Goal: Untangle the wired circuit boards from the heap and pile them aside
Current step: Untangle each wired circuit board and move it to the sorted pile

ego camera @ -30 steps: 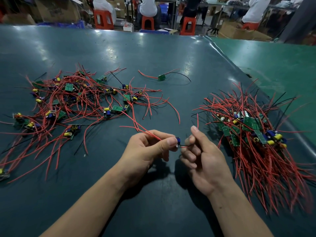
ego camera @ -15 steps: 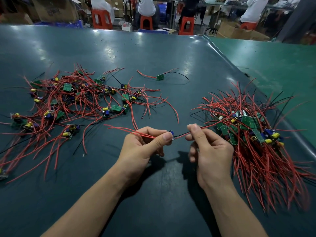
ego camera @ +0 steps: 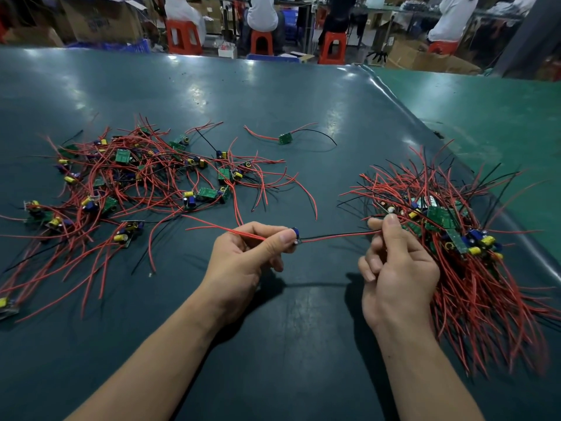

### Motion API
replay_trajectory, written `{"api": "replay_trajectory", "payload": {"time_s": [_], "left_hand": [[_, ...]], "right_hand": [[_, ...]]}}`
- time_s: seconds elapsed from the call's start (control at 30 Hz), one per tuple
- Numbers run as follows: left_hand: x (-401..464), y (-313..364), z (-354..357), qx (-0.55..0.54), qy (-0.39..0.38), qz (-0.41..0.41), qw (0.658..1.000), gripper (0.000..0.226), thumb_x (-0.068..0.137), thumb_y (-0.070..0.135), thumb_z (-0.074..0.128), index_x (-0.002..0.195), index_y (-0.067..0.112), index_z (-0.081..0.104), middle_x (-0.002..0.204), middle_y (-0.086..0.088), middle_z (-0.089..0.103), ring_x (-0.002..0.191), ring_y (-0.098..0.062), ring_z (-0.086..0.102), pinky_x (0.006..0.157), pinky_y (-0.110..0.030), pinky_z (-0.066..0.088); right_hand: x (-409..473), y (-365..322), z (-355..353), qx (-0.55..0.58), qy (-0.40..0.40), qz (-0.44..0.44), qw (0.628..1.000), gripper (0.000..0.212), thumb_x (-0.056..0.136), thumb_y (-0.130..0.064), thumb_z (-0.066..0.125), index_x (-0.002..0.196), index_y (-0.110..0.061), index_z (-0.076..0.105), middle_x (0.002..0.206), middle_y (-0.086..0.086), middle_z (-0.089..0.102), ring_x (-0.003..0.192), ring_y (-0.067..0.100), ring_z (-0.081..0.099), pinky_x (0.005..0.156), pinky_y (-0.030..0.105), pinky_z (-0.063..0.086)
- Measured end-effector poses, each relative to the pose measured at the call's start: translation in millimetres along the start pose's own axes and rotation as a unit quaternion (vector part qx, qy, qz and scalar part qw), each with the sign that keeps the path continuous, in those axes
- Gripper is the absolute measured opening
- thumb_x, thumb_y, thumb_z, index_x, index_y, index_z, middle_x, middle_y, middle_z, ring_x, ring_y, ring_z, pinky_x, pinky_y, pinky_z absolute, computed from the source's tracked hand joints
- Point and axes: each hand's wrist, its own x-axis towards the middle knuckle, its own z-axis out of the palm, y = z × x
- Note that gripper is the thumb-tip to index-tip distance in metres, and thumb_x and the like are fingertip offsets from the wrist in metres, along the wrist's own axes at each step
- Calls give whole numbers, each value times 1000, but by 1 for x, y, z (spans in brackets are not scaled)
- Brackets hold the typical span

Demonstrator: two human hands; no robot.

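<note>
Where the dark table (ego camera: 273, 117) reaches nine o'clock, the loose heap (ego camera: 136, 183) of red-wired boards sprawls; a lone board (ego camera: 284, 138) lies at twelve; just below centre the left hand (ego camera: 243, 259) pinches a small board (ego camera: 296, 233) between thumb and forefinger; its black and red leads (ego camera: 337, 237) run taut to the right hand (ego camera: 397, 268), fingers curled, pinching them; at three o'clock the sorted pile (ego camera: 461, 238) lies, touching that hand.
</note>
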Motion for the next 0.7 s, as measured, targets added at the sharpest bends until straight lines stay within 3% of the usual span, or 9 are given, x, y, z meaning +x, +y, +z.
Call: {"api": "replay_trajectory", "payload": {"time_s": [0.1,0.2,0.27,0.37,0.5,0.7], "left_hand": [[2,-2,-1,-16,9,7,1000,11,65,23,83,73,18,77,73,-6,71,58,-13,54,54,-21,45],[1,-2,-1,3,-6,20,1000,23,59,31,84,78,19,78,74,-6,72,56,-12,56,54,-20,47],[2,-1,-1,18,-5,31,999,24,59,32,84,79,19,78,75,-6,72,57,-13,56,56,-20,48],[6,-2,0,3,37,49,998,21,67,30,86,80,17,78,74,-4,70,57,-12,53,58,-21,46],[9,3,1,-113,79,16,990,30,77,38,65,75,11,78,70,-2,65,47,-8,37,51,-22,43],[9,11,0,-116,126,-2,985,48,77,54,59,50,14,60,51,0,46,43,-11,40,44,-21,38]], "right_hand": [[-2,0,2,5,18,-29,999,40,101,-21,51,63,-10,56,48,-3,41,34,7,29,35,16,23],[-2,-1,4,60,25,15,998,47,103,-21,44,56,-15,44,45,-6,34,32,7,25,33,14,20],[-1,-1,4,81,26,33,996,50,103,-23,44,53,-17,46,46,-6,35,32,7,25,33,14,19],[-2,-2,2,82,17,28,996,52,102,-41,44,57,-15,51,45,-3,32,34,9,28,35,15,21],[-2,-3,-1,113,5,80,990,68,97,-62,31,53,-15,52,44,0,32,34,12,28,35,15,22],[-3,0,-1,53,38,40,997,65,102,-45,40,44,-18,47,38,-4,28,30,10,24,35,14,20]]}}
